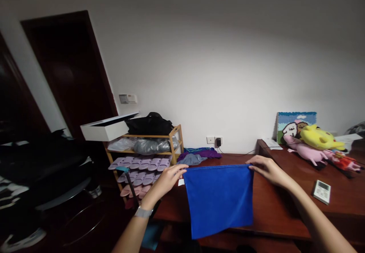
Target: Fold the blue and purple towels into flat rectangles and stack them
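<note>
A blue cloth (221, 200) hangs spread out in front of me, its top edge pulled straight between my hands. My left hand (170, 176) pinches its upper left corner, where a small white tag (181, 182) sticks out. At the upper right corner, my right hand (266, 168) grips the cloth between thumb and fingers. The lower edge hangs free and slants a little, over the front of a reddish-brown wooden table (273, 207). Part of the tabletop is hidden behind the cloth.
Purple and grey cloths (199, 156) lie at the table's back, near a plugged-in charger (218, 142). Plush toys (313, 146), a picture (293, 125) and a white calculator-like device (322, 191) are on the right. Left stands a wooden rack (175, 146) with several slippers (142, 163).
</note>
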Tool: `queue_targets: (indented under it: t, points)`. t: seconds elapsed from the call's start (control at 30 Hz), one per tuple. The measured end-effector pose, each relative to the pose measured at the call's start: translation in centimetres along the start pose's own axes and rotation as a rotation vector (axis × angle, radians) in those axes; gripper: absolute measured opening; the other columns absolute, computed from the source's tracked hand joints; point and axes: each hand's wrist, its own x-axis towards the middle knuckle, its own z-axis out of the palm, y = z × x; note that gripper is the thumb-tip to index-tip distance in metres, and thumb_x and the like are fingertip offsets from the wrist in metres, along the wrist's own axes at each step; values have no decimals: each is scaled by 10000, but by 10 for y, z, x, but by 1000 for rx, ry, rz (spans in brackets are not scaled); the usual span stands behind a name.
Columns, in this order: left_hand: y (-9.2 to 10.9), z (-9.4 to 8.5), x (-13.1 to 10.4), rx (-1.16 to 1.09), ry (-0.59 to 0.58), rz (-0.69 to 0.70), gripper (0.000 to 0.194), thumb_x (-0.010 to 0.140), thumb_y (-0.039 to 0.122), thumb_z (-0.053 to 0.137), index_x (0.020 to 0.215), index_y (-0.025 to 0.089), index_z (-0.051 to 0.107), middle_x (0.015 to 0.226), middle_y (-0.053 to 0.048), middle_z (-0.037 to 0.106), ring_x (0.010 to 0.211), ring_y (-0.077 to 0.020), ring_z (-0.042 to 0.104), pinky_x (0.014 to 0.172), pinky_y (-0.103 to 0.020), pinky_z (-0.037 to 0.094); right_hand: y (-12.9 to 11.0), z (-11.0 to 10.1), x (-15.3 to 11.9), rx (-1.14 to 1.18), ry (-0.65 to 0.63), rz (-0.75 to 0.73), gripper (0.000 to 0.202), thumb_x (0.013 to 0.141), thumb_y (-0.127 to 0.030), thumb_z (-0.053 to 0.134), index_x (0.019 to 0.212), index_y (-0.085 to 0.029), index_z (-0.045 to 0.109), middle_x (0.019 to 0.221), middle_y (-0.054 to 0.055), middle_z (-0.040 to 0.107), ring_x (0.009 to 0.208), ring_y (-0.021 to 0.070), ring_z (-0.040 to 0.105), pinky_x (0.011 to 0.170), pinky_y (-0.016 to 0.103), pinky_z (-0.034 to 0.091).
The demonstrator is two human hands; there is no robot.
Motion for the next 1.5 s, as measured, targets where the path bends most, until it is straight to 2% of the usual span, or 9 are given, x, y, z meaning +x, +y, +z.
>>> queue_targets:
  t: [0.27, 0.47, 0.57, 0.67, 0.83, 1.03, 1.23, 1.33, 1.5]
  points:
    - [8, 6, -2, 2, -36, 73, 276, 989, 347, 514, 1109, 309, 759, 1129, -5, 781, 1022, -217, 714, 977, -320, 529, -24, -12, -23, 26, -25, 87, 348, 937, -568, 579, 973, -269, 753, 973, 57, 765, 891, 231, 702, 824, 336, 572]
    - [16, 10, -6, -7, -104, 85, 288, 1014, 329, 452, 1066, 287, 732, 1081, -14, 747, 1021, -205, 670, 949, -307, 508, -14, -14, -35, 170, -41, 153, 338, 949, -570, 556, 937, -262, 694, 946, 38, 728, 616, 158, 639, 626, 303, 550]
    - [22, 18, -8, -32, -230, 102, 294, 1008, 295, 443, 1000, 279, 737, 1026, -16, 735, 979, -199, 663, 934, -305, 503, -1, -14, -35, 140, 5, 100, 410, 953, -576, 517, 797, -257, 721, 990, 74, 712, 752, 195, 679, 714, 336, 575]
    - [27, 30, -5, -40, -291, 146, 324, 1003, 248, 420, 1019, 291, 741, 1063, -20, 723, 1029, -197, 650, 968, -308, 488, 7, -14, -35, 67, 73, 102, 409, 942, -572, 515, 829, -271, 769, 1001, 87, 708, 919, 240, 686, 800, 369, 582]
    - [25, 47, 14, -73, -60, 149, 308, 1023, 306, 403, 1021, 261, 708, 1048, -42, 695, 1033, -202, 633, 956, -331, 491, -1, -19, -40, 62, 68, 109, 367, 946, -561, 548, 984, -289, 791, 1054, 84, 724, 992, 248, 672, 878, 381, 566]
    - [8, 56, 34, -308, 139, 32, 279, 912, 482, 641, 941, 214, 710, 986, -56, 721, 897, -192, 663, 785, -290, 542, -11, -16, -46, 126, 128, 103, 377, 948, -583, 573, 1095, -310, 787, 1085, 84, 730, 1024, 251, 663, 904, 380, 557]
    - [-25, 68, 50, -621, 309, -150, 435, 723, 568, 799, 946, 201, 727, 952, -61, 772, 892, -203, 721, 821, -319, 579, 10, 6, -40, 171, 186, 92, 423, 890, -653, 624, 973, -285, 815, 1019, 87, 756, 979, 253, 688, 900, 398, 578]
    - [-33, 71, 51, -628, 317, -167, 432, 721, 568, 806, 934, 196, 751, 968, -82, 790, 920, -222, 734, 847, -340, 590, 15, 14, -39, 178, 164, 95, 433, 891, -660, 615, 969, -285, 816, 1024, 87, 762, 976, 251, 699, 893, 390, 588]
    - [-28, 69, 45, -589, 198, -128, 356, 756, 512, 802, 920, 196, 787, 965, -83, 800, 910, -242, 744, 854, -364, 600, 25, 14, -48, 133, 261, 123, 381, 896, -617, 622, 977, -295, 809, 1059, 78, 756, 999, 254, 702, 871, 365, 596]
